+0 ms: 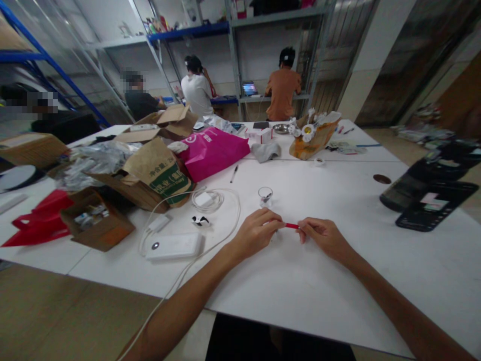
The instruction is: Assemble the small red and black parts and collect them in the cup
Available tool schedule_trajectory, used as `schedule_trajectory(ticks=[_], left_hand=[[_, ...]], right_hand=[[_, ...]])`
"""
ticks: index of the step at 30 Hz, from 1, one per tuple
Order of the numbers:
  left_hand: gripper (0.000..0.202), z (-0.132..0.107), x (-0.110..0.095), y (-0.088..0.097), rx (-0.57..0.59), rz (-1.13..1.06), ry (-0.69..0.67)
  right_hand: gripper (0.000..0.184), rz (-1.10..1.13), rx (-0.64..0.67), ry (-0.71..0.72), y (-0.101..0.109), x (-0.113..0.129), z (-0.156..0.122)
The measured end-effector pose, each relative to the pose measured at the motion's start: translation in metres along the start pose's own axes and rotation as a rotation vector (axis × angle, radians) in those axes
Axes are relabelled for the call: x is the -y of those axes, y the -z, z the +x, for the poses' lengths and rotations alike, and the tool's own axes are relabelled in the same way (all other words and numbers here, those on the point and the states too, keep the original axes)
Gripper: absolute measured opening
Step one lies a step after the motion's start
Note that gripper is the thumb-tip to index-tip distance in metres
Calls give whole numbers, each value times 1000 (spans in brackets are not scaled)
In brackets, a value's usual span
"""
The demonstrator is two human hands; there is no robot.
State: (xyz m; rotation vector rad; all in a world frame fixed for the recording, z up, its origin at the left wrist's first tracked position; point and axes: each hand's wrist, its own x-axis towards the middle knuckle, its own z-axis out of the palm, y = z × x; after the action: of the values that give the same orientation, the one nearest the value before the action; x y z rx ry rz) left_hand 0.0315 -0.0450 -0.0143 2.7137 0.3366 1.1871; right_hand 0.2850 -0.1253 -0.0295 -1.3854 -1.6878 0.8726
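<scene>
Thumb and fingertips of the left hand pinched one end of a red stick, while those of the right hand pinched the other. It lay between the two hands, just above the worktop. Fingertips alone probably did the holding because the stick was so slim, and a grip at each end likely kept it level and its middle in sight.

Just beyond the left hand stood a small clear cup with something dark inside, upright, perhaps to keep loose bits within reach. Off to the right of the hands, a phone leaned against a dark, bulky object, seemingly so that its lit screen faced the person. Left of the hands lay a white power bank, with a white cable looping nearby, and farther beyond them a pink bag.

The stick looked bright red, short, straight and smooth, set almost sideways across the view. Both ends were covered by fingers, so their shape could not be told.
</scene>
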Motion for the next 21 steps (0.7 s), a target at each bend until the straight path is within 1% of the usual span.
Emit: schedule_trajectory(ticks=[2, 5, 8, 11, 14, 17, 19, 21], left_hand=[[18, 0, 0, 0, -11, 17, 9], [13, 1, 2, 2, -28, 36, 28], [10, 1, 3, 2, -23, 39, 35], [11, 1, 3, 2, -5, 33, 33], [14, 0, 3, 0, 1, 29, 25], [13, 1, 1, 0, -4, 21, 15], [11, 2, 0, 0, -5, 18, 21], [11, 2, -1, 1, -1, 22, 31]], right_hand=[[55, 6, 2, -7, -1, -1, 0], [40, 44, -26, 1, -3, -2, 0], [40, 59, -63, 20, -3, -2, 1], [37, 18, -44, 60, -1, 1, 1], [47, -59, -27, 78, -1, 3, 0], [54, -78, -10, 77, -1, 2, -1], [48, -74, -14, 77, -1, 1, -2], [40, -70, -53, 76, -1, 1, -1]])
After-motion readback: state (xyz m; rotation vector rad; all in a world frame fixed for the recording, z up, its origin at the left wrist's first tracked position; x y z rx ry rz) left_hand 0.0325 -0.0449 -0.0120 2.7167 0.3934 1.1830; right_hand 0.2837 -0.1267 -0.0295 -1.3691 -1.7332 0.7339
